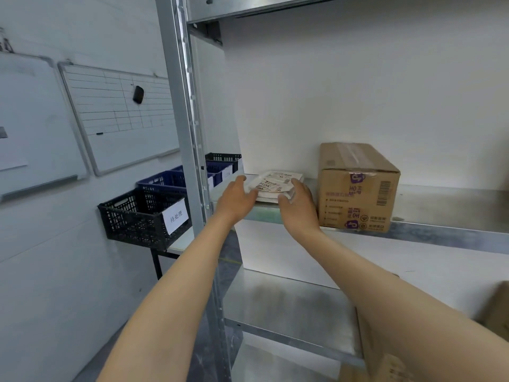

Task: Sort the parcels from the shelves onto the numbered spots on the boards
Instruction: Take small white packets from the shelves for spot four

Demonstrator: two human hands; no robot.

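**Reaching for the flat parcel on the middle shelf**

Stretching both bare arms forward, the person has a hand on each side of a flat white parcel (pixel 275 184) that lies on the metal shelf (pixel 446 205), near its left end. The left hand (pixel 237 199) rests against the parcel's left edge with fingers together and curled slightly over the top. The right hand (pixel 297 201) cups the right edge, thumb on the printed label and fingers wrapped down the side, so the parcel is pressed between the two hands. Whether it is lifted clear of the shelf cannot be told.

Just beside the right hand stands a brown cardboard box (pixel 358 188) with purple printing, upright on the same shelf. Beyond the grey shelf upright (pixel 184 128), a black basket (pixel 140 216) with a white label sits on a table, with blue baskets (pixel 168 180) behind it. A whiteboard (pixel 115 111) with a ruled grid hangs on the wall.
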